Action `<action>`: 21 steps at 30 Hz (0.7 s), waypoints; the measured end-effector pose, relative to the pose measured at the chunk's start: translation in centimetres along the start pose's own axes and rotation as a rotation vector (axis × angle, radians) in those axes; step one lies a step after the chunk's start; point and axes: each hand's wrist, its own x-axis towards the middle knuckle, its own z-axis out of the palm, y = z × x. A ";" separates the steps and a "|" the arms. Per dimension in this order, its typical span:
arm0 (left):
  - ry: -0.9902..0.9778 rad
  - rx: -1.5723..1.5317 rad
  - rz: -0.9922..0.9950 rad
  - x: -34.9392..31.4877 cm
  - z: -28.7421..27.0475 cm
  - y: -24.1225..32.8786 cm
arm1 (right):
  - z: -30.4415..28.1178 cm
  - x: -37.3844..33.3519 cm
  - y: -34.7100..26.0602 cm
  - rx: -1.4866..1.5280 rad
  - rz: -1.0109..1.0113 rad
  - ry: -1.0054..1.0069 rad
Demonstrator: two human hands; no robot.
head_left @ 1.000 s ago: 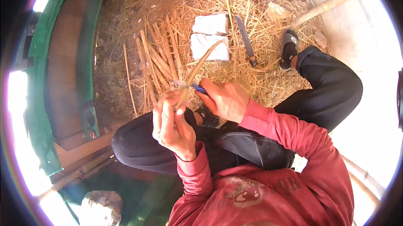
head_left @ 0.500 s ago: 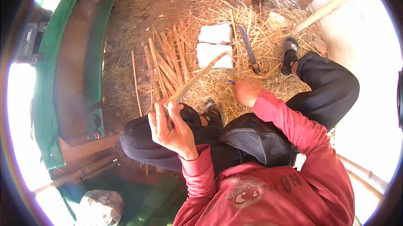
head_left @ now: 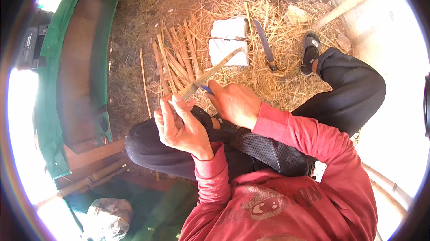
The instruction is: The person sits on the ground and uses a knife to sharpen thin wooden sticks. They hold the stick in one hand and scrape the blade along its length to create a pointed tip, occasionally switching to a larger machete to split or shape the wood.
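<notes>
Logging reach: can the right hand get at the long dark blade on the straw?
Likely yes: only straw lies between the right hand and the blade, though that hand holds a blue-handled tool.

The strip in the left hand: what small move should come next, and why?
Probably a short stroke of the blue-handled tool along the strip toward its far end: the left hand grips the near end, and the right hand holds the tool close by, so that direction leads away from the left hand. Tool contact is unclear.

Right grip [head_left: 238, 103] mostly hides the blue handle [head_left: 206, 89]; lower edge crops red sweatshirt [head_left: 295, 191]
</notes>
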 end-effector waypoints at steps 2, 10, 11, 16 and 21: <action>0.043 -0.078 0.020 -0.2 0.4 0.6 | -0.9 -0.7 -1.4 0.062 -0.106 0.038; 0.024 -0.024 0.216 0.2 0.4 0.2 | 1.0 0.3 4.3 -0.194 0.243 0.035; 0.032 -0.072 0.150 0.0 0.5 0.4 | 0.5 0.3 3.5 -0.101 0.171 0.093; 0.011 -0.077 0.010 0.4 0.3 0.9 | -2.2 -1.4 -1.9 0.057 0.006 -0.020; 0.085 -0.045 -0.073 0.3 1.0 1.3 | -2.6 -2.2 -3.5 0.260 -0.007 -0.020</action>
